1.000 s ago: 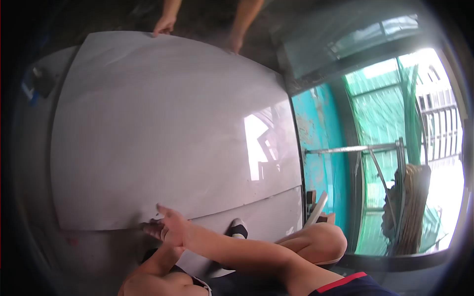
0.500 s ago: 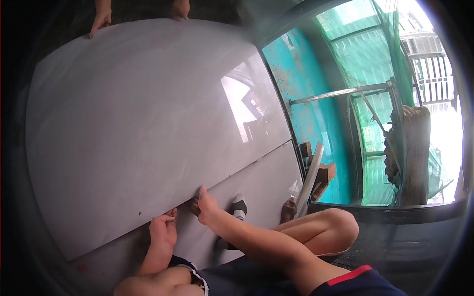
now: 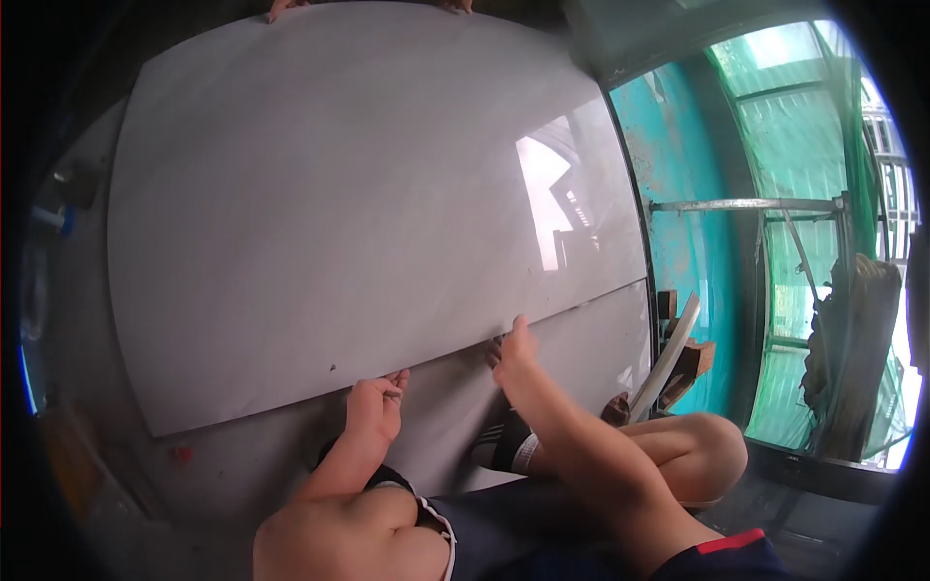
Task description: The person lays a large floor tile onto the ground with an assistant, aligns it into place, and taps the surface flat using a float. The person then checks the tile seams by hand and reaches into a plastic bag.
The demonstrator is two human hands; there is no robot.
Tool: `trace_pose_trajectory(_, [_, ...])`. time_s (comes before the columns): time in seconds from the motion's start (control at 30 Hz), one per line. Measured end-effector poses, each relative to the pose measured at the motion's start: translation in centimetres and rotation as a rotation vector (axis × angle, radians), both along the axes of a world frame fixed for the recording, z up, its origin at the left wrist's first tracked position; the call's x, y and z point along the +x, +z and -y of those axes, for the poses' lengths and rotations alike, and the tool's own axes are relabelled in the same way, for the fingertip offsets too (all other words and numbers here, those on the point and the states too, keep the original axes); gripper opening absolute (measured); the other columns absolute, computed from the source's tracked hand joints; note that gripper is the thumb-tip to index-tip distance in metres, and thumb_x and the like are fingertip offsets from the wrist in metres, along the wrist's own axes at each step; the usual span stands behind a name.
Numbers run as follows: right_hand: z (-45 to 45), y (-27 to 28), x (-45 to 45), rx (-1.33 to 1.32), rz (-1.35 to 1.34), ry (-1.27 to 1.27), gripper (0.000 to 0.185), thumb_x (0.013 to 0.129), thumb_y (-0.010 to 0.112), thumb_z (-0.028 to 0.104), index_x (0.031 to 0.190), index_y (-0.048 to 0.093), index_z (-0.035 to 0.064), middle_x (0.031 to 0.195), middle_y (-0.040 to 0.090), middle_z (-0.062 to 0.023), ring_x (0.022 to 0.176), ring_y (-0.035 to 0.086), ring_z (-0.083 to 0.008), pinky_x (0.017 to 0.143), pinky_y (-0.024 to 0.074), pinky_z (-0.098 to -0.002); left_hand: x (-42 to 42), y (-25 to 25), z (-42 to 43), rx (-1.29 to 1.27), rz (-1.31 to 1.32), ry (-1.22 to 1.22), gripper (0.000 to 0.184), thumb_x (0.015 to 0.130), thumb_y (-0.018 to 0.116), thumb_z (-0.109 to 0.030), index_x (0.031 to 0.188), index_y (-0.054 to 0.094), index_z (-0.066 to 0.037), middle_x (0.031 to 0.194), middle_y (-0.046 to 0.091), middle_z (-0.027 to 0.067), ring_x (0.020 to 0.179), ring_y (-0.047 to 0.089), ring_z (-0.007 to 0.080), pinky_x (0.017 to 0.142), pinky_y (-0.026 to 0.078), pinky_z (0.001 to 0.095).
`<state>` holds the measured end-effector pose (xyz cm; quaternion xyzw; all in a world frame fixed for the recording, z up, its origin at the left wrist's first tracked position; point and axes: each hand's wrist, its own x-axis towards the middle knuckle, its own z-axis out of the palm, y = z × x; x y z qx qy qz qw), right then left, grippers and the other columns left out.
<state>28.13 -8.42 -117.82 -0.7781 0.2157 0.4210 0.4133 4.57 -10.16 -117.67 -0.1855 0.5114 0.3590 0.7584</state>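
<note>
Passage is available over the slab [image 3: 358,203] from 9 to 2 o'clock, short of a co-worker's hands [image 3: 288,10] at 11 and 12. At 6 o'clock, a gap separates the left hand [image 3: 376,405] from the right hand [image 3: 514,351]. Obstructions: pale strip [image 3: 670,353] and bent knee [image 3: 712,455], 4 o'clock.

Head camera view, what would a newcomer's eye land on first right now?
Probably the large, glossy, pale-grey rectangular slab filling the middle, with the person's bare left hand and bare right hand at its near edge. Next, the bright white reflection on its right part. Then the translucent green sheeting, sunlit at the upper right.
</note>
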Motion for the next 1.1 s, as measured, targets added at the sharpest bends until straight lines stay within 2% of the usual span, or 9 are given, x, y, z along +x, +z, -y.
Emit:
trace_pose_trajectory(0.23, [-1.5,2.0,-1.1,-0.027,-0.055,0.004,0.042,0.103,0.04,0.046,0.127,0.047,0.012,0.12,0.058,-0.0087,0.091,0.059,-0.0236,0.078,0.0451,-0.0392,-0.2,-0.4,0.1,-0.019,-0.001,-0.055,0.045,0.066,0.042,0.014,0.11,0.051,0.015,0.114,0.055,0.0211,0.107,0.056,0.0327,0.092,0.046,0.0347])
trace_pose_trajectory(0.53, [-1.4,0.6,0.4,0.07,-0.216,-0.205,0.025,0.102,0.046,0.044,0.1,0.05,0.0189,0.088,0.053,0.0043,0.072,0.045,-0.0111,0.063,0.0346,-0.031,-1.9,-0.2,0.4,0.046,0.107,-0.05,0.028,0.076,0.049,0.01,0.104,0.052,0.014,0.112,0.057,0.0226,0.111,0.057,0.0344,0.094,0.048,0.0373])
trace_pose_trajectory(0.63, [-1.5,-0.3,0.7,0.043,-0.218,-0.226,0.027,0.1,0.048,0.047,0.098,0.049,0.0198,0.086,0.051,0.0044,0.071,0.042,-0.0111,0.062,0.0317,-0.0302,-5.0,1.4,0.1,0.094,0.179,-0.318,0.021,0.083,0.055,0.003,0.104,0.056,0.007,0.102,0.063,0.0184,0.102,0.063,0.0313,0.092,0.05,0.0375])
trace_pose_trajectory(0.7, [-1.6,-0.3,0.5,0.063,-0.214,-0.238,0.027,0.1,0.048,0.046,0.098,0.049,0.0195,0.086,0.05,0.0049,0.072,0.041,-0.0114,0.063,0.0313,-0.0305,-9.2,4.7,-1.1,0.268,0.063,-0.666,0.021,0.087,0.057,-0.007,0.107,0.058,0.001,0.089,0.065,0.0129,0.084,0.067,0.0247,0.08,0.053,0.0339])
trace_pose_trajectory(0.77, [-1.8,-0.1,0.4,0.051,-0.212,-0.258,0.026,0.1,0.047,0.045,0.098,0.049,0.0192,0.088,0.05,0.0053,0.074,0.041,-0.0116,0.064,0.031,-0.0307,-15.9,7.7,-3.9,0.623,-0.626,-0.833,0.029,0.091,0.063,-0.029,0.093,0.063,0.0,0.077,0.065,0.0102,0.07,0.066,0.0175,0.065,0.052,0.031])
trace_pose_trajectory(0.83, [-1.9,0.1,0.3,0.01,-0.216,-0.284,0.025,0.101,0.046,0.044,0.098,0.049,0.0191,0.091,0.05,0.0057,0.077,0.042,-0.0117,0.064,0.0306,-0.031,-24.8,6.4,-7.2,0.415,-1.621,-0.924,0.047,0.093,0.061,-0.04,0.109,0.062,0.004,0.094,0.07,0.0135,0.087,0.068,0.0251,0.078,0.054,0.0376])
trace_pose_trajectory(0.87, [-1.7,0.4,0.4,0.054,-0.255,-0.233,0.026,0.101,0.045,0.044,0.103,0.05,0.0192,0.096,0.052,0.0057,0.081,0.045,-0.012,0.066,0.0318,-0.0313,-32.4,4.1,-9.3,0.194,-1.746,-1.078,0.065,0.094,0.057,-0.049,0.135,0.051,0.001,0.127,0.061,0.0128,0.12,0.056,0.0249,0.101,0.044,0.0358])
trace_pose_trajectory(0.93, [-2.3,0.4,0.1,0.05,-0.218,-0.224,0.027,0.101,0.045,0.043,0.109,0.052,0.0181,0.102,0.056,0.0039,0.084,0.047,-0.0141,0.068,0.032,-0.0312,-44.4,-1.4,-11.4,0.34,-1.85,-1.192,0.085,0.098,0.029,-0.062,0.136,0.046,0.011,0.141,0.041,0.0355,0.134,0.037,0.0467,0.116,0.026,0.0493])
trace_pose_trajectory(1.1, [-2.1,0.1,0.2,0.025,-0.185,-0.256,0.024,0.101,0.048,0.042,0.109,0.051,0.0195,0.107,0.052,0.003,0.089,0.048,-0.0141,0.066,0.0336,-0.0335,-49.0,-3.3,-13.5,0.335,-1.393,-0.922,0.076,0.097,0.041,-0.056,0.135,0.048,0.009,0.136,0.049,0.0272,0.127,0.045,0.0376,0.11,0.033,0.0443])
